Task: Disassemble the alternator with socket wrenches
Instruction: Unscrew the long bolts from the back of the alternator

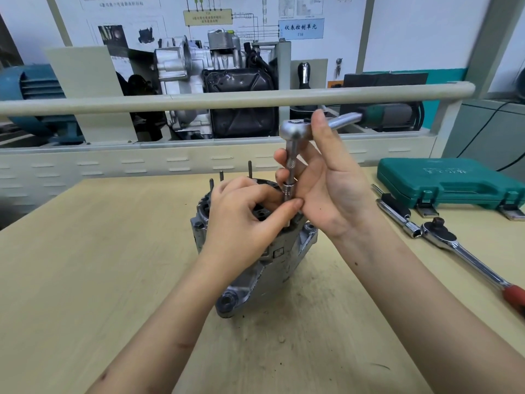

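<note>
Alternator [270,263] stands mid-bench [85,280], housing upright, 3 long studs [250,169] sticking up at its back edge. Left hand [244,220] sits on top of it, thumb and forefinger pinching the socket [289,191] at the lower end of the extension bar [291,166]; what the socket sits on is hidden by the fingers. Right hand [326,189] holds the same ratchet wrench [295,129], fingers curled round the bar, thumb up against the ratchet head; handle runs off to the right, blurred. Both hands and forearms block most of the alternator top.

Around: 2nd ratchet [460,248] w/ red grip lies on bench to the right, a socket/extension piece [400,216] just beside its head. 1 green tool case [449,183], closed, further back right. Beige rail [227,99] crosses behind the bench; behind that 1 cutaway engine/gearbox display [216,81], blue motor [31,89] far left, wiring chart [301,28] on wall.
</note>
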Tool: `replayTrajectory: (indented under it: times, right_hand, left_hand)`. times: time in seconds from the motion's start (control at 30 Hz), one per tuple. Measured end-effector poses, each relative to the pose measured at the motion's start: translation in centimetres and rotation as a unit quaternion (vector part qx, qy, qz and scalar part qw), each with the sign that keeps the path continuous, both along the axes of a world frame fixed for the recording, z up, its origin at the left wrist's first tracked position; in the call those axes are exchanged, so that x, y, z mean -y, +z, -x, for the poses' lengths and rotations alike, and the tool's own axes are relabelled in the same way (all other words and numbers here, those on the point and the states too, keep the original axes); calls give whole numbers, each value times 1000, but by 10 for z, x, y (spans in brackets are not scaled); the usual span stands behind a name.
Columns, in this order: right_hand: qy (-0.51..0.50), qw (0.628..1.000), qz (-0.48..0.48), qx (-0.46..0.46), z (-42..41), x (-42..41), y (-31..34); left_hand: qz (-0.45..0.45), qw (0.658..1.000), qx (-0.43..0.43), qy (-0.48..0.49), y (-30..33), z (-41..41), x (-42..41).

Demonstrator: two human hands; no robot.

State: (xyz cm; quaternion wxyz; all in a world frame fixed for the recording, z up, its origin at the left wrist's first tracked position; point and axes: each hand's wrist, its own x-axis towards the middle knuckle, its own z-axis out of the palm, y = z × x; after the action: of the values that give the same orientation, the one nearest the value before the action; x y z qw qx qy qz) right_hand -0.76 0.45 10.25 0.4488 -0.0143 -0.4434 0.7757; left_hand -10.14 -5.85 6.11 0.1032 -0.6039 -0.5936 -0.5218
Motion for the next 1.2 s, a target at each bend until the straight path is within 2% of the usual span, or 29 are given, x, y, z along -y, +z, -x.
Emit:
replayTrajectory:
  times: [0.13, 0.37, 0.67, 0.97, 1.2]
  right_hand:
    - [-11, 1000, -2, 4, 1, 1, 0]
    - [7, 996, -52, 72, 0, 1, 5]
    - [5, 1000, -22, 6, -1, 0, 0]
    - [4, 999, -27, 43, 3, -2, 0]
    - [29, 998, -9, 63, 0, -2, 1]
  left_hand:
    - [-1, 1000, 3, -8, -1, -1, -1]
    - [6, 999, 12, -52, 1, 1, 3]
    - [-15, 1000, -8, -8, -2, 1, -3]
    - [-6, 999, 24, -46, -1, 0, 0]
    - [-7, 999, 16, -27, 0, 0, -1]
